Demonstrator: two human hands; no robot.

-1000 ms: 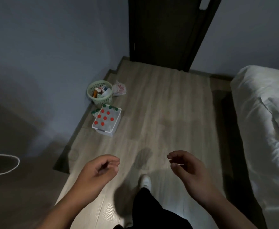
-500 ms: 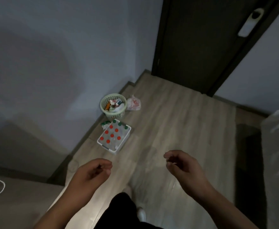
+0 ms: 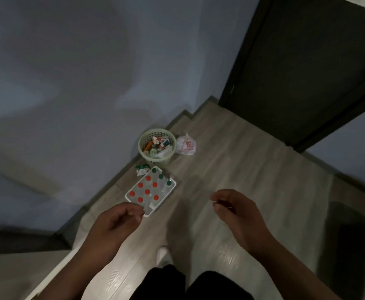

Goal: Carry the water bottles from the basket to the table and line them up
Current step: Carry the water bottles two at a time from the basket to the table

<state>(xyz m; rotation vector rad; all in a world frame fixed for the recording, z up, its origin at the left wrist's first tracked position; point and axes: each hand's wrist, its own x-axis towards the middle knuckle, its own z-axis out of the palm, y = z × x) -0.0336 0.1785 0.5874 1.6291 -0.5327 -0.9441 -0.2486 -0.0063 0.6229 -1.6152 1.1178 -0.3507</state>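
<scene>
Since a second before, we had closed in on the white basket (image 3: 163,199), which now lay nearer our hands, and the bed had slipped out of view. The basket sat on the wooden floor (image 3: 242,169) beside the wall, and the water bottles (image 3: 147,192) stood upright inside it, red caps and green caps showing, the green ones along its far edge. Our left hand (image 3: 116,221) hung on the near side of the basket and covered its near corner in our view. Its grip was loosely curled and held nothing. Our right hand (image 3: 235,211) hung to the right of the basket, well apart, its grip likewise loose and empty. Just beyond the basket stood a green waste bin (image 3: 156,148), with a plastic bag (image 3: 186,144) beside it.
</scene>
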